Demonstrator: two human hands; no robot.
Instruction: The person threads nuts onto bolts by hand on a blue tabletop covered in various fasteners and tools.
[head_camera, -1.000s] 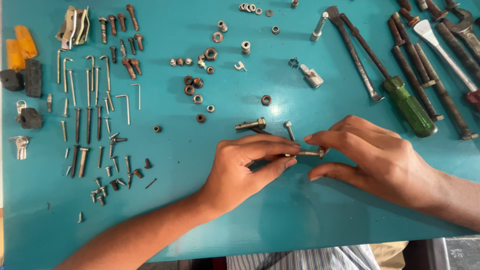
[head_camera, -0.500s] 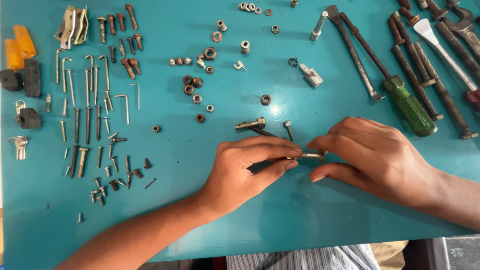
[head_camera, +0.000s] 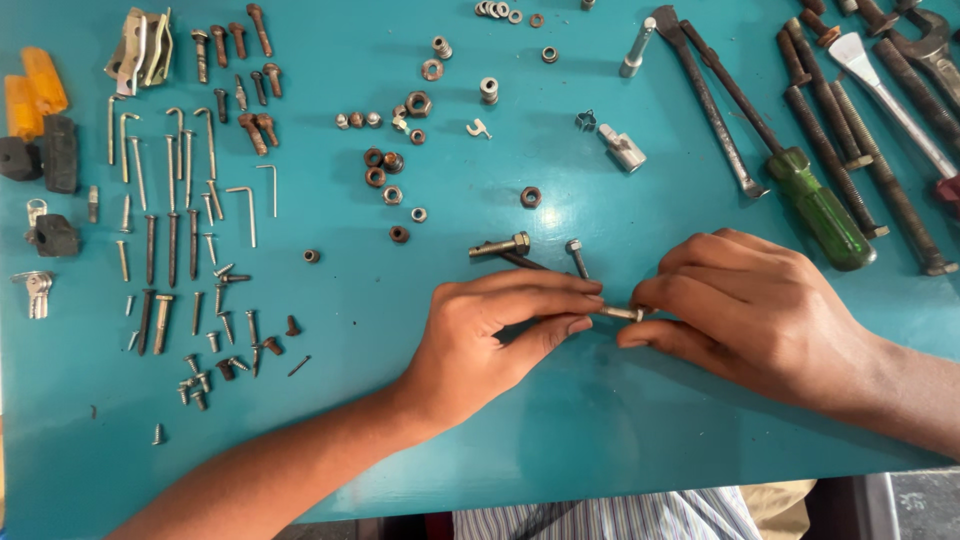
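Note:
My left hand and my right hand meet just above the teal table, fingertips facing each other. Between them they pinch a small metal bolt, only its short middle part showing. My left fingers hold one end, my right thumb and forefinger close on the other end, where a nut may sit; I cannot tell. Just beyond the hands lie a brass-headed bolt, a dark bolt and a short screw.
Sorted nails, screws and hex keys fill the left side. Rusty nuts and washers lie at centre. A green-handled screwdriver, long rusty bolts and pliers lie top right. Black and orange blocks sit at far left.
Both hands stay in nearly the same place. My right fingers have shifted slightly on the bolt's end; the bolt remains held between the hands.

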